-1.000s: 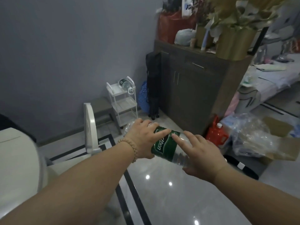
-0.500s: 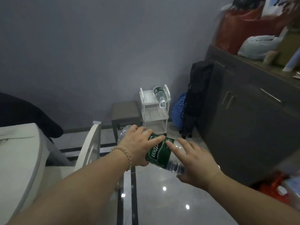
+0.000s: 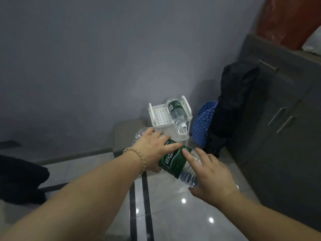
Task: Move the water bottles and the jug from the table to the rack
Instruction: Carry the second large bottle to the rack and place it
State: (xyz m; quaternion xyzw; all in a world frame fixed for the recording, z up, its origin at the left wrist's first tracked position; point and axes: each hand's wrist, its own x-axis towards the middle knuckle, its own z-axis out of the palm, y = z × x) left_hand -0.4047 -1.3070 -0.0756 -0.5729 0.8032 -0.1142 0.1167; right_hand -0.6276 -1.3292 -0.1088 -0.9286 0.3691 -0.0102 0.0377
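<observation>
Carried bottle: a clear water bottle with a green label (image 3: 171, 158) is held on its side in the air above the glossy tiled floor (image 3: 173, 214), its ribbed base toward the left hand and its other end hidden under the right hand.
Left hand: the left hand (image 3: 156, 150) is wrapped over the base half, fingers curled down across the label edge, clamped on the bottle. A bead bracelet (image 3: 137, 158) sits on that wrist.
Right hand: the right hand (image 3: 211, 174) cups the other half, thumb beneath and forefinger laid along the label; it too is closed on the bottle, more loosely by the look of it.
Why 2 hands: a horizontal carry probably suits a shelf where bottles are laid flat, and a hand at each end keeps a smooth, round body from rolling.
Rack: a white plastic shelf rack (image 3: 159, 117) stands against the grey wall, ahead of the hands and apart from them.
Bottle on rack: 1 bottle of the same kind (image 3: 176, 112) lies on the top shelf along its right edge, cap end over the front rim.
Free space: the left part of that top shelf is bare.
Jug and table: neither is in view.
Progress: 1 bottle stowed, 1 on its way, the rest unseen.
</observation>
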